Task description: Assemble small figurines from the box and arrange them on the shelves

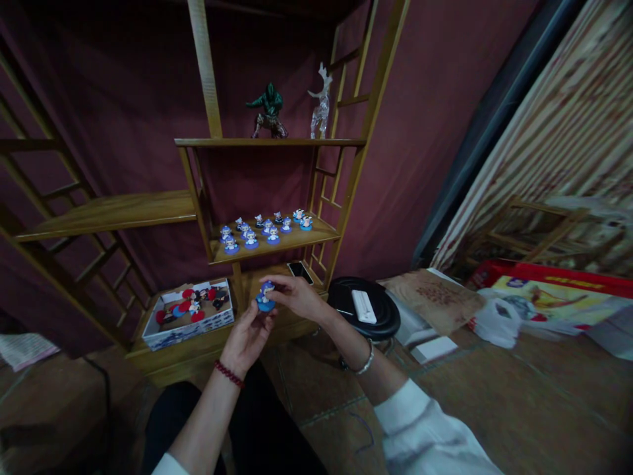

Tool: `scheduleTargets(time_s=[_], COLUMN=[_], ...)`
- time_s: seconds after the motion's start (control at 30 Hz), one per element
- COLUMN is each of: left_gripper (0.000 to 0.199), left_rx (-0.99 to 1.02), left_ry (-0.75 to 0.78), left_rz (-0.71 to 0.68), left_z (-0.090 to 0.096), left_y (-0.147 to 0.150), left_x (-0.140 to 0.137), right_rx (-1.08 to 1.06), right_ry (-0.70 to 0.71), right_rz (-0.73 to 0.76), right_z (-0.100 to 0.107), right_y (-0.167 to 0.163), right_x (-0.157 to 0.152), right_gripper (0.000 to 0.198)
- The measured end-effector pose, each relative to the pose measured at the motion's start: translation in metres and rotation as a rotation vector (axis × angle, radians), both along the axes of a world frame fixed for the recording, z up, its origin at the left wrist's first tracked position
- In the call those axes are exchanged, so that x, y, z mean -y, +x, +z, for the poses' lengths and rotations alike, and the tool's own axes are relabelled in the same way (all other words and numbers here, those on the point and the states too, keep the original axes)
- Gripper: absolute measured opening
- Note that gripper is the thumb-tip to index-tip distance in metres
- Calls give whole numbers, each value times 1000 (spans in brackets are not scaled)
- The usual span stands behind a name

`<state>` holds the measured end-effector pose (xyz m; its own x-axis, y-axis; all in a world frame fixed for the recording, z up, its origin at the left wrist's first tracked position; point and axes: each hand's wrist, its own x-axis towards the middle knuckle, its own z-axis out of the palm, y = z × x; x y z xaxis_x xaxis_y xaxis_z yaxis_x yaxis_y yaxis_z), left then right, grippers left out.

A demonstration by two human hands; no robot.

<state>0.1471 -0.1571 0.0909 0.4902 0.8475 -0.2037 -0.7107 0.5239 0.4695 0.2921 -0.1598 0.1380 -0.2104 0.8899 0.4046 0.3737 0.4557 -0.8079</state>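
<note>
A small blue and white figurine (266,298) on a round blue base is held between my two hands, in front of the lower shelf. My left hand (248,335) grips its base from below with the fingers closed round it. The fingers of my right hand (297,297) pinch the upper part from the right side. Several similar figurines (251,239) stand in rows on the middle shelf (316,234), beyond my hands. Left of my hands, an open box (190,330) holds several red, black and blue figurines (195,302).
A dark green crouching figure (270,109) and a clear deer ornament (321,105) stand on the upper shelf. A phone (300,272) lies on the bottom shelf. To the right are a round black stool (341,307) bearing a white object (364,307), and a plastic bag (497,322).
</note>
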Motion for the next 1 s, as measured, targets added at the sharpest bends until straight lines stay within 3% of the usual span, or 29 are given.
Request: scheduleTargets(time_s=[0.27, 0.47, 0.7, 1.0], left_gripper=[6, 6, 8, 8], left_rx=[22, 61, 67, 78], left_ry=[92, 72, 87, 46], left_rz=[24, 34, 33, 36], left_z=[-1, -1, -3, -6], left_y=[-7, -9, -15, -15], left_x=[5, 6, 7, 6], right_rx=[145, 204, 173, 271], right_ry=[59, 82, 77, 77], right_rz=[-46, -99, -2, -56], right_z=[7, 8, 14, 14], right_y=[-10, -15, -19, -24], right_x=[5, 9, 9, 6], right_gripper=[29, 28, 28, 23])
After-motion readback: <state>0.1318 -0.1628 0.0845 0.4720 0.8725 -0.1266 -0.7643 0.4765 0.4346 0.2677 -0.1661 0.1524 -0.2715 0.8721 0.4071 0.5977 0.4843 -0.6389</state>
